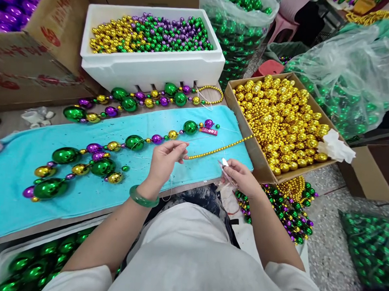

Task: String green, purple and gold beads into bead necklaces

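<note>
My left hand (165,160), wearing a green bangle, pinches the end of a strand of small gold beads (222,148). That strand stretches right to the edge of a cardboard box of gold beads (272,123). In my right hand (244,179) is a small white-tipped tool (225,163), its kind partly hidden by the fingers. A necklace of green, purple and gold beads (135,142) lies looped on a turquoise towel (199,169), left of my hands. Near its far end rests a small red tag (208,131). Thin clear thread trails below my left hand.
Behind the towel lies another bead necklace (129,104), in front of a white foam box (153,67) of mixed beads. Bagged green beads (235,43) stand farther back. Finished-looking strands (282,211) hang at my right; a foam bin (4,257) of green beads sits lower left.
</note>
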The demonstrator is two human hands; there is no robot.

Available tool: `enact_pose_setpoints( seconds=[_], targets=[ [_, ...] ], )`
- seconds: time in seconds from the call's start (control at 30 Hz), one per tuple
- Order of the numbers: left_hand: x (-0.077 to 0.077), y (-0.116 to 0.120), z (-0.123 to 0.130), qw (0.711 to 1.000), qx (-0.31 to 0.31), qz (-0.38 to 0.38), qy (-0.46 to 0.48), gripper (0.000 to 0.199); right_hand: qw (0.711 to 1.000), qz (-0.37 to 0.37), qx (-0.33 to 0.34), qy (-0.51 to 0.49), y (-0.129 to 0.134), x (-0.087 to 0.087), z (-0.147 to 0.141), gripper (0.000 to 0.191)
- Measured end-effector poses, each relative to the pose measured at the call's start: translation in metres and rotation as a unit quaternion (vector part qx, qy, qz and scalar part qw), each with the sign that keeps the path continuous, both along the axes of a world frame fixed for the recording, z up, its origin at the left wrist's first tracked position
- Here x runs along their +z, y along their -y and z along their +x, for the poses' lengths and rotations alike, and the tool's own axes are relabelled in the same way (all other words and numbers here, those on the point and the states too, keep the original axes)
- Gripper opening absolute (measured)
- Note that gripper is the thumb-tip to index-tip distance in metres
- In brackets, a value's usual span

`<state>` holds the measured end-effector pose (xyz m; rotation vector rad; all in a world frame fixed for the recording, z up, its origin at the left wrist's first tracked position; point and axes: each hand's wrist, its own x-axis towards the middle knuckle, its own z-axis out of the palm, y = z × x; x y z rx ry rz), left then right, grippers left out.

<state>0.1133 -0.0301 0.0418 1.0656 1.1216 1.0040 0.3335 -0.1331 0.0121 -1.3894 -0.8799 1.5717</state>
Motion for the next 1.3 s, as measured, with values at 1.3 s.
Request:
enact_pose_setpoints(
  seconds=[1.3],
  targets=[
    [-0.019,0.030,0.013,0.940,-0.078,0.244,-0.226,0.015,0.972,-0.066,-0.160,-0.157,-0.017,0.010,-0.074,0.055]
  ],
)
